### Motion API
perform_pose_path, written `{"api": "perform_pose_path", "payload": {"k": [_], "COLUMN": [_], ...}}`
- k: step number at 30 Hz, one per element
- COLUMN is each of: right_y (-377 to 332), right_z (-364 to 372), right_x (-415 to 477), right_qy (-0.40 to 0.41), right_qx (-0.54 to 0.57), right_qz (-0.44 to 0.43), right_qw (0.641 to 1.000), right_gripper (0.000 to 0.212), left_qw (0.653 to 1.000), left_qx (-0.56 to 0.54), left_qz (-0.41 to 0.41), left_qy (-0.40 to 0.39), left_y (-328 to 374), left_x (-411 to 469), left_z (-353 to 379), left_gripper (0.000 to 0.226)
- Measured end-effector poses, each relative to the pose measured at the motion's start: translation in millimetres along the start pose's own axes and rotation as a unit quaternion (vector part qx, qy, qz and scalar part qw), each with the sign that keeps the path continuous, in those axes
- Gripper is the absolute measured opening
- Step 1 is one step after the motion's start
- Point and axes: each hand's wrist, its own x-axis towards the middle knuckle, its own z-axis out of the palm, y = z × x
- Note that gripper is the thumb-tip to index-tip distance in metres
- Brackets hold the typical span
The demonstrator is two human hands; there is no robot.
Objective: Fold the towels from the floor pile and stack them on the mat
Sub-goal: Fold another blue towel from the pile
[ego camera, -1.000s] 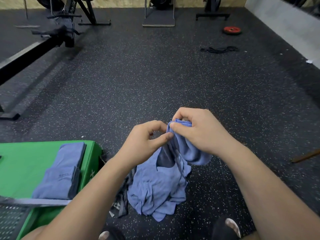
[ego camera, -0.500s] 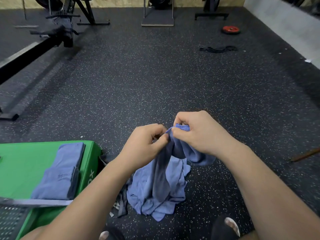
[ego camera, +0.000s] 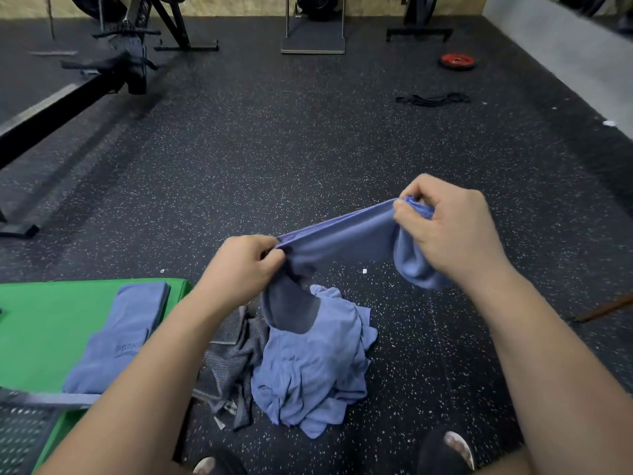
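Observation:
A blue towel (ego camera: 342,238) is stretched taut between my hands above the floor. My left hand (ego camera: 239,265) pinches its edge at the lower left, and my right hand (ego camera: 445,228) grips a bunched part higher on the right. The rest of the cloth hangs down onto the floor pile (ego camera: 315,365) of crumpled blue and grey striped towels. At the left lies the green mat (ego camera: 41,323), with folded blue towels (ego camera: 120,337) stacked on it.
A rowing machine rail (ego camera: 61,101) runs along the far left. A red weight plate (ego camera: 457,60) and a black band (ego camera: 431,99) lie far right on the speckled rubber floor. A wooden stick (ego camera: 606,308) pokes in at right. My feet (ego camera: 452,447) are below the pile.
My hands were close together on the towel's edge; they have now moved apart, the right one up and to the right, pulling the edge straight between them.

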Motion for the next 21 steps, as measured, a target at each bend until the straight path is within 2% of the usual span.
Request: {"api": "perform_pose_path", "payload": {"k": [6, 13, 16, 18, 21], "right_y": [12, 17, 18, 19, 16], "right_z": [-3, 3, 2, 4, 11], "right_x": [4, 6, 7, 6, 3], "right_qy": [0.047, 0.030, 0.033, 0.015, -0.022], "right_qx": [-0.051, -0.081, -0.095, -0.101, -0.104], "right_qz": [0.050, 0.113, 0.138, 0.145, 0.152], "right_qw": [0.996, 0.990, 0.985, 0.984, 0.983], "right_gripper": [0.014, 0.015, 0.014, 0.013, 0.013], "left_qw": [0.998, 0.994, 0.988, 0.988, 0.993], "left_qx": [0.008, 0.023, 0.051, 0.062, 0.056], "left_qz": [-0.030, -0.020, -0.029, -0.031, 0.000], "left_qy": [0.048, 0.105, 0.140, 0.141, 0.101], "left_y": [-29, -45, -43, -37, -28], "left_x": [4, 1, 1, 1, 0], "left_z": [-20, -34, -37, -36, -29], "left_gripper": [0.033, 0.024, 0.030, 0.037, 0.038]}}
